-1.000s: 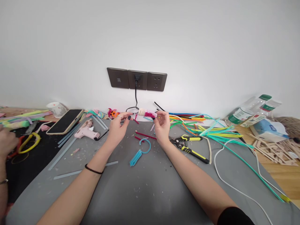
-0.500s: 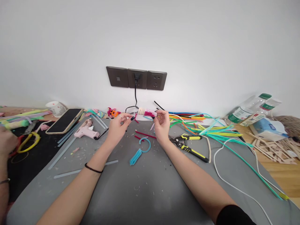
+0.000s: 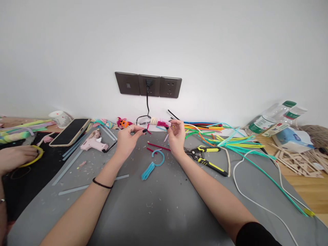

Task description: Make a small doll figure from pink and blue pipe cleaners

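Pink pipe-cleaner bundle [image 3: 160, 122], cream-tipped, sits pinched in the right hand [image 3: 176, 136] above the grey mat [image 3: 159, 205]. Just beside it, the left hand [image 3: 128, 138] has its fingertips pressed together.

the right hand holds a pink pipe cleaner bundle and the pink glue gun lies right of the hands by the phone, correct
No. In the head view the pink glue gun lies left of the left hand, by the phone; the right hand does hold the pink pipe cleaner bundle.
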